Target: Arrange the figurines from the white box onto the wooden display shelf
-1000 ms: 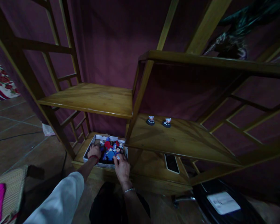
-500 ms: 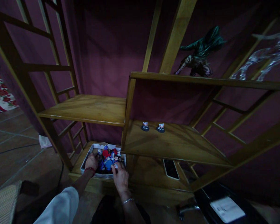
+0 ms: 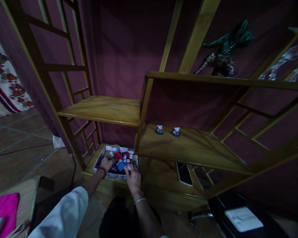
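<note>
A shallow white cardboard box [image 3: 104,149] stands on the lowest shelf, filled with small colourful figurines [image 3: 124,158] in red, blue and white. My left hand [image 3: 106,164], with a red bead bracelet, reaches over the box's left side, fingers stretched out and open among the figurines; its fingertips are partly lost in the dim light. At the box's front right corner my right hand [image 3: 134,178] is closed on a small figurine [image 3: 128,168] with a white head, pinched between thumb and fingers. Two small figurines on dark round bases, one left [image 3: 159,129] and one right [image 3: 176,132], stand on the middle shelf.
A phone-like dark slab [image 3: 184,174] lies on the lower shelf to the right. Above, a green-and-bronze statue [image 3: 225,49] and a clear glass figure [image 3: 285,62] stand on the upper shelf. A woven-top seat [image 3: 22,198] is at the left, a black chair [image 3: 221,211] at the right.
The view has shifted, so everything sits further right and slightly higher, except the lower-right chair. My left hand has moved a little further in over the figurines; my right hand still holds the white-headed one.
</note>
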